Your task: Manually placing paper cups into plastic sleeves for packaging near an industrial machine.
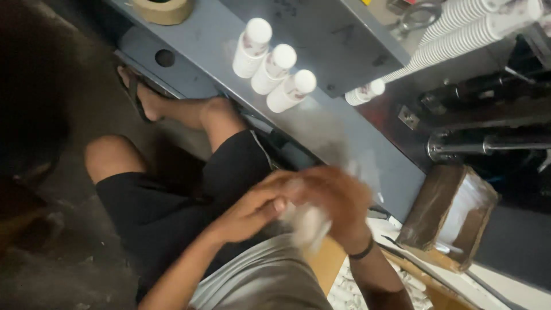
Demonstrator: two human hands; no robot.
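My left hand (pixel 252 209) and my right hand (pixel 338 198) meet over my lap, both closed around a blurred whitish object (pixel 310 224), probably a stack of paper cups; motion blur hides its shape. My right wrist wears a dark band (pixel 361 251). On the grey metal work surface (pixel 338 135) just beyond my hands lie three short stacks of white paper cups (pixel 272 66) side by side, and a fourth stack (pixel 365 92) lies further right.
A roll of tape (pixel 163 10) sits at the far end of the surface. Long stacks of white cups (pixel 459 31) lie at the top right above dark machine parts and a metal rod (pixel 488 146). A brown cardboard box (pixel 450 212) stands at the right.
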